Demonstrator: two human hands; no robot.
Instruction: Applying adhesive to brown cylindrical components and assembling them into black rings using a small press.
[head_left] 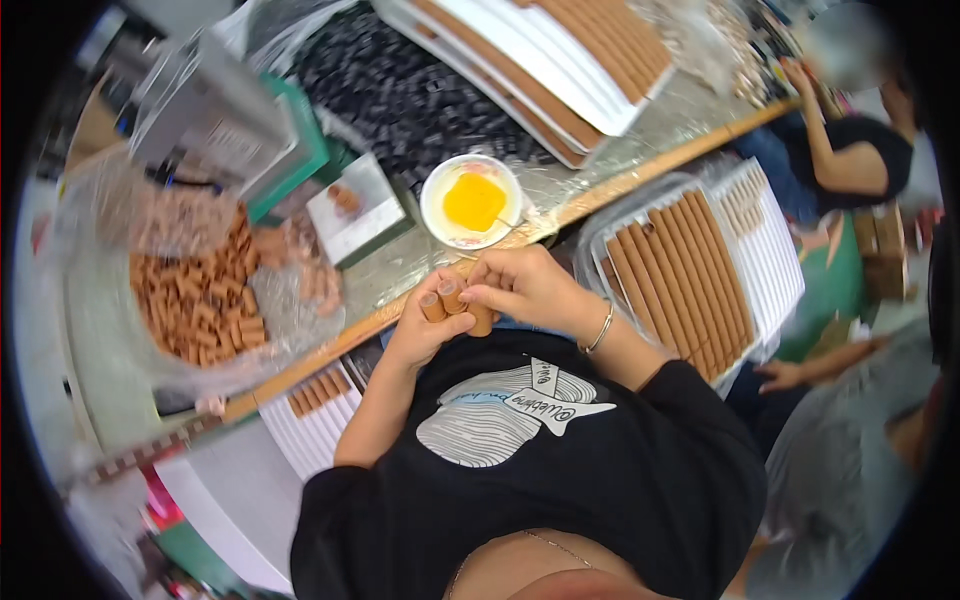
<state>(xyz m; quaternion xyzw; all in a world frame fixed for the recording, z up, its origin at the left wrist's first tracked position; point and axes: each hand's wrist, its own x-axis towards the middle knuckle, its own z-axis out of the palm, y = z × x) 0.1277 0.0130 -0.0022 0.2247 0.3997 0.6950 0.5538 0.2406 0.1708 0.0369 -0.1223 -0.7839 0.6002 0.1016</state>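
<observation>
1. nearest, at 6 o'clock, is a black shirt (620, 470).
2. mid-view, the left hand's (408, 335) fingers wrap short brown tubes (453, 301), just beyond the shirt.
3. at the tubes' 2 o'clock, the right hand's (530, 285) fingers bend in close; i cannot tell whether they grip.
4. at the tubes' 12 o'clock, a bowl (430, 208) sits on the counter (378, 268).
</observation>
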